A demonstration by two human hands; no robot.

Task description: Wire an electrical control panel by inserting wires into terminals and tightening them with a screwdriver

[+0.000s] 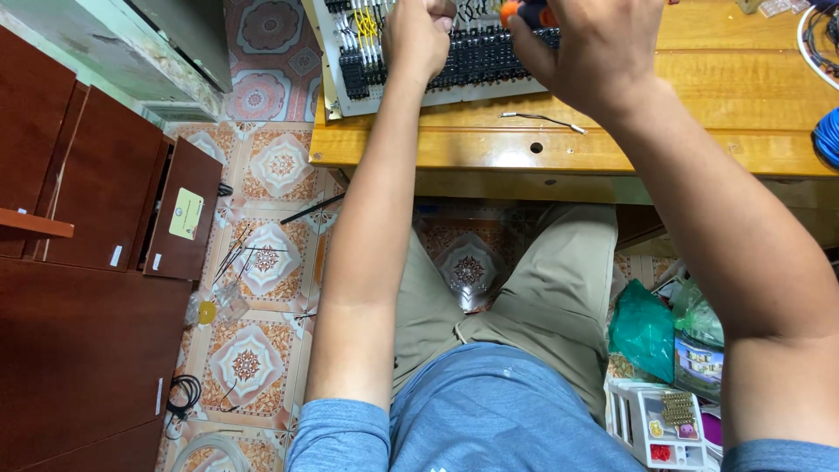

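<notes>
A white panel (350, 96) with rows of black terminal blocks and yellow and white wires lies at the far edge of a wooden table (612, 149). My left hand (418, 35) rests as a fist on the blocks, pinching something small that I cannot make out. My right hand (594, 44) is closed around an orange-handled tool (523, 12), its tip hidden among the terminals. A short loose wire (542, 119) lies on the table just in front of the panel.
Dark wooden cabinets (87, 262) stand to the left on a patterned tile floor (262, 262) strewn with wire scraps and cable coils. A green bag (642, 328) and a white parts organiser (664, 428) sit by my right leg. A blue wire coil (828, 135) lies at the table's right edge.
</notes>
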